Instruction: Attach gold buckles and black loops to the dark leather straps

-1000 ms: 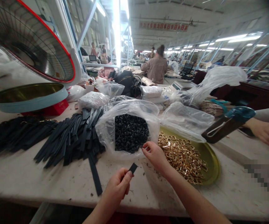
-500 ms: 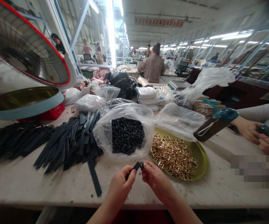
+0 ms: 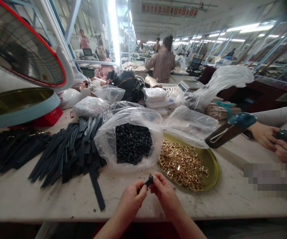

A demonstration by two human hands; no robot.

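There! The black loop (image 3: 150,178), apart a moment ago, now meets the black strip (image 3: 147,183), bringing the pair together! Fingers pinching, your left hand (image 3: 132,198) holds the strip, your right hand (image 3: 165,192) the loop, above the bench (image 3: 59,202).

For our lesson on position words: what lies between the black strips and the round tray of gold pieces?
In the head view, a clear bag holding black loops lies between the strips and the tray.
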